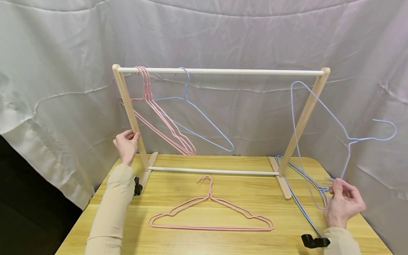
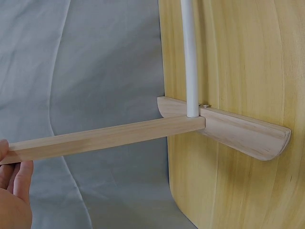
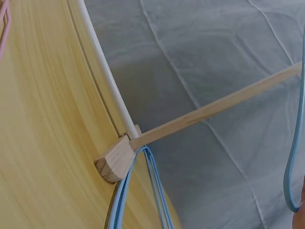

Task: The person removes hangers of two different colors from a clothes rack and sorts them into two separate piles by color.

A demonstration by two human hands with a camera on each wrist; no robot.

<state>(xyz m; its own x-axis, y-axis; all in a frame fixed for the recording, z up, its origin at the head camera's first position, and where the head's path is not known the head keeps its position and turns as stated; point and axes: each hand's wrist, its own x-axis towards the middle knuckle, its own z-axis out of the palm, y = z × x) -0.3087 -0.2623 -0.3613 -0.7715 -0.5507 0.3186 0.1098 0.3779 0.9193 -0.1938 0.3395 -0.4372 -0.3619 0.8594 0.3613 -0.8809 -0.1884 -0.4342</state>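
My left hand grips the left wooden post of a small clothes rack, thumb and fingers on opposite sides in the left wrist view. In my right hand, a light blue wire hanger is pinched near one end and held up beside the right post, its hook pointing right. That hanger's curved end shows at the right wrist view's edge. Several pink hangers hang at the left of the white top bar, with one blue hanger to their right.
Two pink hangers lie stacked on the wooden table before the rack. Several blue hangers lie by the right foot, partly under my right hand. A white lower bar joins the posts; a grey curtain hangs behind.
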